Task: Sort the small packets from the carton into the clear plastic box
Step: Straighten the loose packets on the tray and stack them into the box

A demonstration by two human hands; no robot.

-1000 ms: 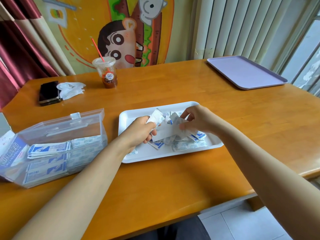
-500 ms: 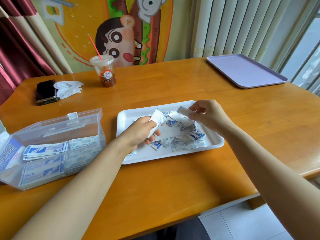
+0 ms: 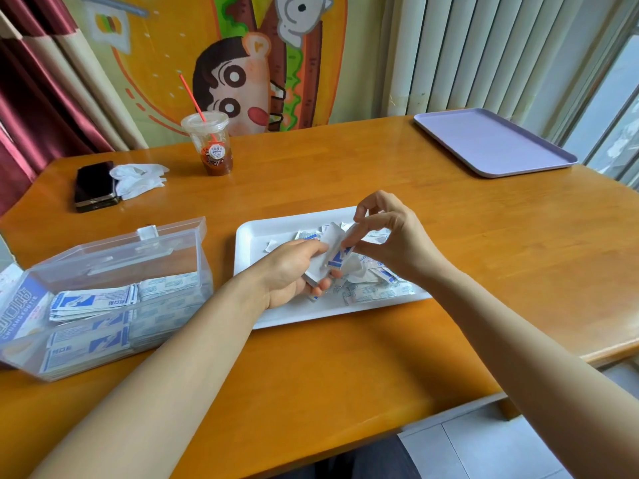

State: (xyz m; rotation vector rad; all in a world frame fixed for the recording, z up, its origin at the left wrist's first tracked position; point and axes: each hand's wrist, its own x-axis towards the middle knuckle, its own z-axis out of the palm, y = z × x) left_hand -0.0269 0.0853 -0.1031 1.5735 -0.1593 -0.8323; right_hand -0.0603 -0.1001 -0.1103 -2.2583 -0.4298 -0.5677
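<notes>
The right hand (image 3: 390,236) is no longer down in the loose pile (image 3: 373,288) on the white tray (image 3: 249,243), where it reached one second ago. It has taken one small packet (image 3: 340,259) out of the pile, pinched between thumb and finger. Half a second ago it held this packet up, well apart from the left hand (image 3: 294,271). Now the right hand has come back toward the left one, and the packet lies against the stack (image 3: 320,267) which the left hand grips. The two hands are now just beside each other.
</notes>
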